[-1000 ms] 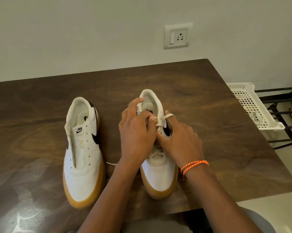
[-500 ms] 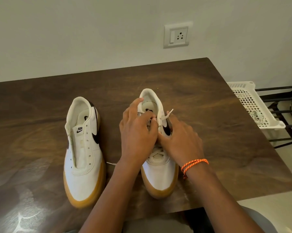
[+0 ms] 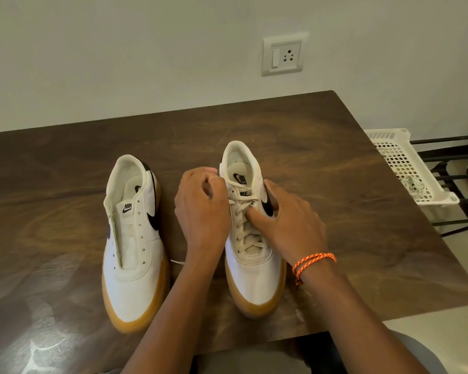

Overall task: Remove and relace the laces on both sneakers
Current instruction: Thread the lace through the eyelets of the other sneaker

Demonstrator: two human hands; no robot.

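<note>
left hand (image 3: 200, 209) fisted; right hand (image 3: 289, 225) splayed

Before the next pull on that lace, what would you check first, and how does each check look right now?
1. Right sneaker flat on the table: ok.
2. Left hand grips the lace end: cannot tell, fingers hide it.
3. Right hand steadies the sneaker, thumb on the lacing: ok.
4. Crosses lie even up the eyelets: ok.
5. Left sneaker relaced: not ok, eyelets bare.
</note>
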